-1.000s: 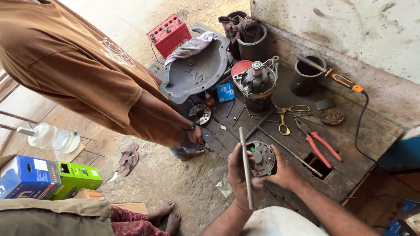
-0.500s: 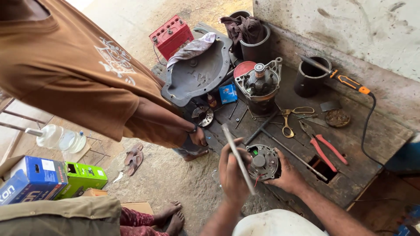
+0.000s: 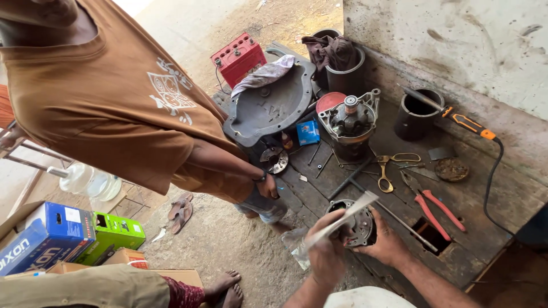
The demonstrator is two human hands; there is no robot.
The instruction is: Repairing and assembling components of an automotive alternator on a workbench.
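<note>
My left hand [image 3: 327,246] grips a long flat metal file [image 3: 342,219], its tip lying across a round grey motor housing [image 3: 355,223]. My right hand [image 3: 387,242] clasps that housing from the right and holds it against the edge of the dark wooden workbench [image 3: 491,199]. Both hands are low in the middle of the view.
A person in a brown shirt [image 3: 114,108] leans on the bench at left. On the bench lie red-handled pliers [image 3: 434,201], yellow scissors [image 3: 388,168], a motor assembly [image 3: 349,120], a dark metal cover [image 3: 268,108], a red battery [image 3: 238,57] and a black cup [image 3: 418,114]. Boxes [image 3: 51,234] sit lower left.
My left hand has swung the file from upright to slanting across the housing. The view has shifted, and the person in brown has leaned closer.
</note>
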